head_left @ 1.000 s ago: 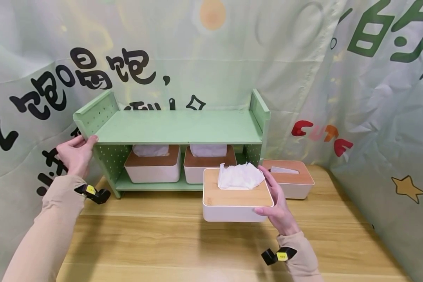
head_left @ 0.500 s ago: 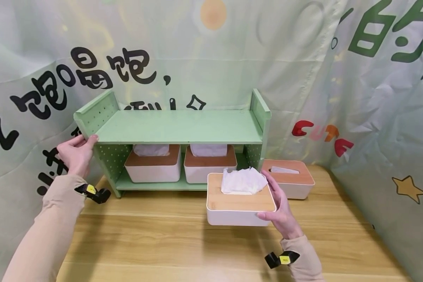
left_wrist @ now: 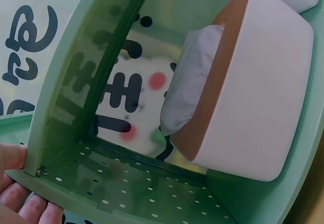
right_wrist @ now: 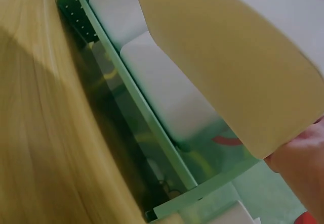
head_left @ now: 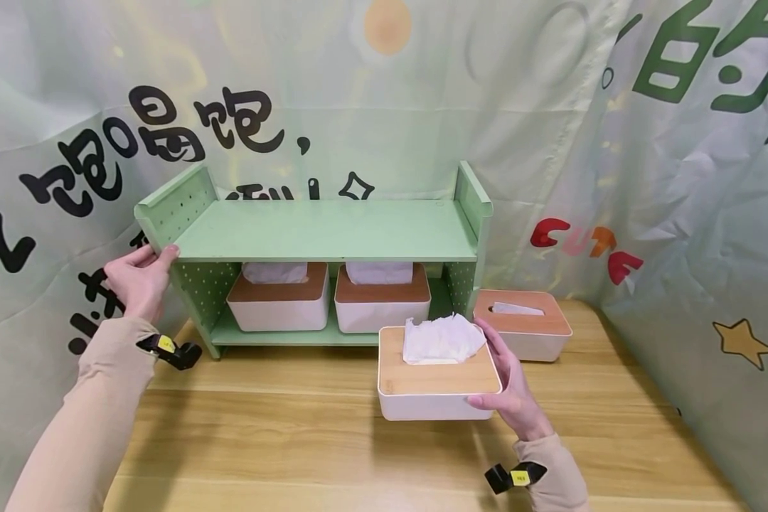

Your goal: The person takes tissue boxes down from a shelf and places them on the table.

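My right hand point(head_left: 513, 398) grips a white tissue box point(head_left: 432, 407) by its right end, thumb on the front face. Its light wooden lid has a white tissue sticking up. The box is held above the table in front of the shelf's right half; its underside point(right_wrist: 228, 77) shows in the right wrist view. My left hand point(head_left: 139, 281) holds the left side panel of the green shelf point(head_left: 326, 227), thumb on the near side and fingers behind its edge. On the lower level stand two similar tissue boxes point(head_left: 280, 314) point(head_left: 382, 316) with darker lids, their tissues partly hidden by the upper board.
Another tissue box point(head_left: 531, 347), with a pinkish-brown lid, sits on the wooden table point(head_left: 281, 441) just outside the shelf's right side, partly behind my right hand. A printed cloth point(head_left: 678, 213) hangs behind and along both sides.
My right hand has moved the tissue box toward me and slightly right, lower in the head view. The left hand, the shelf and the other boxes stay where they were.
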Tool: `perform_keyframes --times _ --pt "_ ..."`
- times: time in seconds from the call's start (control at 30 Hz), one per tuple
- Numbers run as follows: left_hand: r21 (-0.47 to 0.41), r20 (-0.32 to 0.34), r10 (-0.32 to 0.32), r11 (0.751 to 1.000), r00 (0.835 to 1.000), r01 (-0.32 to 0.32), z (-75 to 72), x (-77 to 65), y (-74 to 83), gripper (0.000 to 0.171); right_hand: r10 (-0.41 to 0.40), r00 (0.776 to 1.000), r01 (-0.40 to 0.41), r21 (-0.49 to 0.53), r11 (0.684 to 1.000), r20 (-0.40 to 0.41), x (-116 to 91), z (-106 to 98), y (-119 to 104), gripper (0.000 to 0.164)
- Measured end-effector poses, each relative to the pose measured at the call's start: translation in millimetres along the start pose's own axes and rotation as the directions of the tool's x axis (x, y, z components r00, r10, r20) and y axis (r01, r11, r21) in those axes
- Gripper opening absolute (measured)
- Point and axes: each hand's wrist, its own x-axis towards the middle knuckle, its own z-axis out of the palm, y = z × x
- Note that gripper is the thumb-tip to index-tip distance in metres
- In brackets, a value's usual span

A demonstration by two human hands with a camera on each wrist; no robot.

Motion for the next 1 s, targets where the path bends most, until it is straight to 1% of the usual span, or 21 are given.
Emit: perform_keyframes --times 0.07,0.17,0.4,0.63,1.0 --pt "-0.002 -0.001 0.004 1.0 1.0 -0.004 0.1 -0.2 0.2 0.047 0.01 1.0 -0.01 -0.001 1.0 -0.001 -1.4 -1.1 0.7 0.11" --pt "-0.008 -0.003 0.012 1.0 1.0 -0.012 0.3 -0.3 0.3 0.047 0.004 1.0 -0.004 -0.009 1.0 0.008 -3.0 -3.2 2.3 0.108" --pt "-0.006 -0.004 0.019 1.0 1.0 -0.019 0.6 0.3 -0.4 0.047 0.007 0.999 -0.007 0.014 1.0 0.039 -7.2 -8.0 8.1 0.106" --pt "0.003 -0.005 0.02 1.0 1.0 -0.02 0.5 0.0 -0.7 0.047 0.035 0.999 -0.035 -0.019 0.999 0.019 -12.6 -13.3 13.9 0.108" --pt "-0.012 -0.007 0.02 1.0 1.0 -0.02 -0.3 -0.3 -1.6 0.047 0.005 0.999 -0.003 -0.048 0.999 0.038 -20.4 -28.8 17.2 0.11"
